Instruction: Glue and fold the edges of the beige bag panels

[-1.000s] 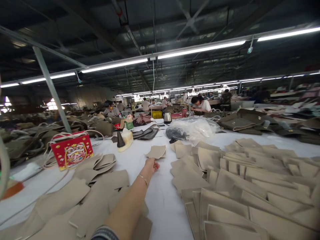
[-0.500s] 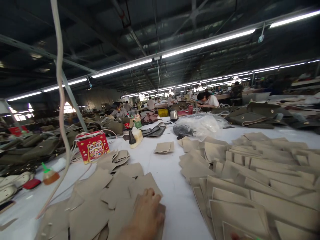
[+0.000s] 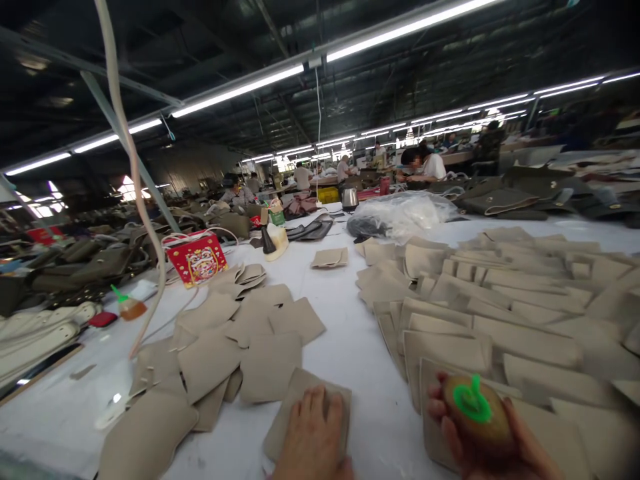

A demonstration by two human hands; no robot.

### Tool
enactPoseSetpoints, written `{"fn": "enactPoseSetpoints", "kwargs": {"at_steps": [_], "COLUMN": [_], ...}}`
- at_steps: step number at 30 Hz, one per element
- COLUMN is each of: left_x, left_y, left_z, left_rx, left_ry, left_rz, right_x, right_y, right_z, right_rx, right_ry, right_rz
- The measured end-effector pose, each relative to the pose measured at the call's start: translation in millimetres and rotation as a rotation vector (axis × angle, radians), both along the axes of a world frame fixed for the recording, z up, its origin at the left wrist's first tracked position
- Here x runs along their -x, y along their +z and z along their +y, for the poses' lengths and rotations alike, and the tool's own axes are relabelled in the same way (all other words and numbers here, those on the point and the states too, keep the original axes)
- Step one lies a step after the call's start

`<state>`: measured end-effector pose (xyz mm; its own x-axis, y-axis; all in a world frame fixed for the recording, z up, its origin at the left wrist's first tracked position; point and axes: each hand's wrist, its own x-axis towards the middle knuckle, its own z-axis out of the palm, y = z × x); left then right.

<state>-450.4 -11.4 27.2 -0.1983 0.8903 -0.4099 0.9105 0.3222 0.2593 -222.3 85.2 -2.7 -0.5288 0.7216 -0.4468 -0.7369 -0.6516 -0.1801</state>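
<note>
My left hand (image 3: 315, 430) lies on a beige, square-cornered leather-like piece (image 3: 280, 417) near the front of the white table, its fingers stretched over the surface. At lower right, my right hand (image 3: 520, 433) is wrapped round a squeeze bottle (image 3: 483, 427) of brownish liquid, probably glue. The bottle's green nozzle (image 3: 474, 400) points up toward me. Under and behind that hand lie rows of overlapping folded beige pieces (image 3: 530, 340). Left of my left hand, flat beige pieces (image 3: 210, 360) lie in a loose, overlapping pile.
A second green-tipped bottle (image 3: 131, 307) stands at left beside a red item (image 3: 103, 319). Behind are a red patterned box (image 3: 197, 259), a hanging cable (image 3: 133, 153), a small folded stack (image 3: 330, 258) and clear plastic wrap (image 3: 410, 213). Several people work at farther tables.
The view has tipped downward. My left hand and a beige piece now sit nearer me, apart from the pile. My right hand has risen into view with the bottle.
</note>
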Motion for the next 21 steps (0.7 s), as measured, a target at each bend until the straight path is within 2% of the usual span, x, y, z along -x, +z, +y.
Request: {"fn": "enactPoseSetpoints", "kwargs": {"at_steps": [2, 4, 7, 10, 13, 16, 18, 21], "left_x": [-2, -3, -2, 0, 8, 19, 22, 12], "left_y": [-9.3, -13.5, -8.0, 1.6, 5.9, 6.8, 7.4, 7.6], "left_z": [-10, -21, -34, -43, -48, -50, -50, -49], "left_rx": [0.007, -0.04, -0.126, -0.127, -0.118, -0.194, -0.268, -0.281], "left_ry": [-0.067, -0.074, 0.035, 0.114, -0.018, -0.139, -0.061, 0.121], "left_rz": [-0.05, -0.082, -0.079, 0.011, -0.013, -0.17, -0.22, -0.127], "right_x": [4, 8, 10, 10, 10, 12, 11, 8], "right_y": [11.3, 21.1, 26.5, 22.0, 16.5, 16.1, 18.6, 24.1], "right_z": [-3, -6, -10, -12, -14, -20, -26, -36], "right_rx": [0.048, 0.051, 0.038, 0.0, -0.057, -0.193, -0.338, -0.518], "right_ry": [-0.036, -0.07, -0.09, -0.087, -0.11, -0.129, -0.121, -0.083], "right_rz": [-0.035, -0.058, -0.076, -0.075, -0.093, -0.144, -0.189, -0.276]}}
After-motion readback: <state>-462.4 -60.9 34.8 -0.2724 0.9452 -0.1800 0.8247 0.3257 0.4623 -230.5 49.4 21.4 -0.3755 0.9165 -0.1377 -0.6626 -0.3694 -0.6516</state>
